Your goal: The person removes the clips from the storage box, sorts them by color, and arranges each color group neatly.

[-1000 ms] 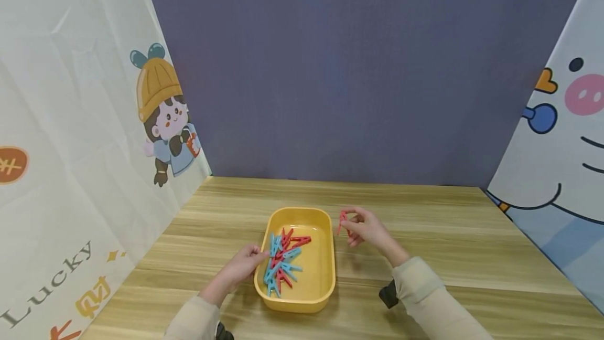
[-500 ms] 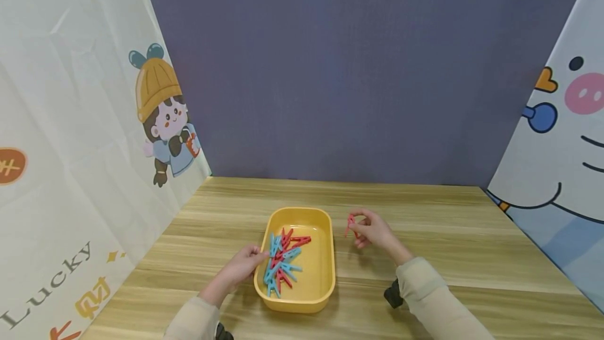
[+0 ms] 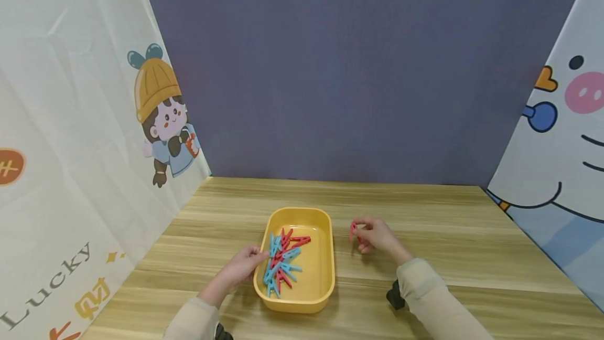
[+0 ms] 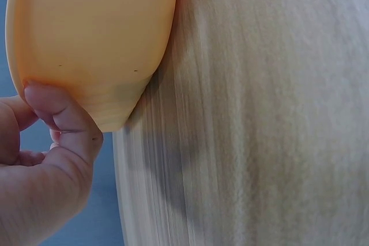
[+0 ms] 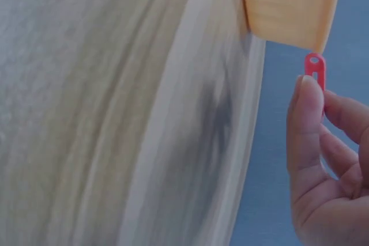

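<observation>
Tray, yellow with rounded corners, sat on the wood-grain table. Left hand at the tray's left side: grip clamped on the rim, with a finger against the outer wall in the left wrist view. Right hand to the right of the tray and apart from it: grip clamped on one red clothespin, pinched between thumb and fingers. Held clothespin was above the table, near the tray's right rim; in the right wrist view its holed end projected past the thumb tip. Inside the tray, blue clothespins and red clothespins lay jumbled together, mostly toward the left wall. Beyond the tray, a dark blue-grey backdrop rose at the table's far edge. Printed cartoon figure was well to the tray's left; pink snout print well to its right. Pale sleeves covered both forearms.
</observation>
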A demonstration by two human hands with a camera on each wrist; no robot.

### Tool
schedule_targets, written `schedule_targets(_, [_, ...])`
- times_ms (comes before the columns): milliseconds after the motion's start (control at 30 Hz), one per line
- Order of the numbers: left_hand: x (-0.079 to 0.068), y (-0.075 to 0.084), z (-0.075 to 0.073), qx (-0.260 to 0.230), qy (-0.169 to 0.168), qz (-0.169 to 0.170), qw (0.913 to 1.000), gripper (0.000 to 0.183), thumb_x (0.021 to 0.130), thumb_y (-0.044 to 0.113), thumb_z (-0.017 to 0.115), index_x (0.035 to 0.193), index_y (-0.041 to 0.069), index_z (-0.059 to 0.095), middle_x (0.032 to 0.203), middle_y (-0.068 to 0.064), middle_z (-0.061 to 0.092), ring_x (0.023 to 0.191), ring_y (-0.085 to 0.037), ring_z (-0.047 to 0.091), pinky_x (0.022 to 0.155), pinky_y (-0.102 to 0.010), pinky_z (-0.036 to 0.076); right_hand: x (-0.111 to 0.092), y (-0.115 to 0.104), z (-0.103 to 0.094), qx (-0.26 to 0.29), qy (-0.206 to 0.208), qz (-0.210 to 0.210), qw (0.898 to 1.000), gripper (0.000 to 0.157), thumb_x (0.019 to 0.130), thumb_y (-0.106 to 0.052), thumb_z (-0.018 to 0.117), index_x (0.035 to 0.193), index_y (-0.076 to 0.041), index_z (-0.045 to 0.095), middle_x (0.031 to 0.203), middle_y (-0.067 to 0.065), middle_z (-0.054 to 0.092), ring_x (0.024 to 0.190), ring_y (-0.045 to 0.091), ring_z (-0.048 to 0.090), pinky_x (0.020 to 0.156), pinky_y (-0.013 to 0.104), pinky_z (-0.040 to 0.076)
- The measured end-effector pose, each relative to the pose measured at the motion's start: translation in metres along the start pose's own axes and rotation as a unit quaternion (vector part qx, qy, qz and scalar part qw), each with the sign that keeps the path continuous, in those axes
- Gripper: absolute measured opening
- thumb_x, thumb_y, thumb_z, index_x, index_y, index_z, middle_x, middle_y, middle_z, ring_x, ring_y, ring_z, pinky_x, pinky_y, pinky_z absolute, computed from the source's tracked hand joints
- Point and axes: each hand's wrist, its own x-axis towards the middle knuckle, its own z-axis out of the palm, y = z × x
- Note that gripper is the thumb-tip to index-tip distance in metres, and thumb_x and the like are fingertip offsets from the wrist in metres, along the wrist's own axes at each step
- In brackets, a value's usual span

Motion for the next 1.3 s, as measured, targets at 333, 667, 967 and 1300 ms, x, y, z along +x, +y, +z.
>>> schedule_targets(333, [-0.001,0.001,-0.001,0.003,-0.002,-0.001,1.0000,0.026,0.097,0.021,0.047,0.097,-0.005,0.044,0.087,-0.015,0.052,0.068,-0.018,0.055,0.055,-0.029,0.050,0.005,0.012,0.004,-0.020,-0.008,0.007,1.000,0.036,0.088,0.000,0.055,0.120,0.013,0.049,0.063,0.011,0.050,0.045,0.014,0.055,0.045,0.029,0.051])
schedule_targets(667, [-0.001,0.000,0.000,-0.004,-0.001,0.002,1.0000,0.028,0.096,0.022,0.049,0.097,-0.005,0.044,0.088,-0.014,0.053,0.069,-0.017,0.056,0.057,-0.030,0.051,0.005,0.019,0.013,-0.011,-0.019,0.040,0.999,0.031,0.088,0.000,0.056,0.116,0.012,0.051,0.059,0.011,0.051,0.043,0.013,0.052,0.041,0.025,0.048])
schedule_targets(967, [-0.001,0.000,-0.001,-0.009,-0.006,0.002,0.9999,0.028,0.096,0.022,0.048,0.098,-0.006,0.044,0.087,-0.014,0.052,0.069,-0.017,0.055,0.056,-0.030,0.051,0.003,0.015,0.017,-0.032,-0.024,0.050,0.998,0.027,0.088,0.002,0.053,0.112,0.014,0.052,0.060,0.011,0.052,0.042,0.013,0.052,0.043,0.026,0.049])
schedule_targets(1300, [-0.001,0.001,0.000,-0.007,-0.007,-0.002,1.0000,0.029,0.097,0.023,0.048,0.099,-0.006,0.044,0.087,-0.014,0.053,0.069,-0.017,0.056,0.057,-0.030,0.051,0.005,0.018,0.021,-0.059,-0.010,0.067,0.996,0.021,0.087,0.002,0.058,0.107,0.008,0.055,0.059,0.013,0.053,0.042,0.015,0.052,0.042,0.027,0.049])
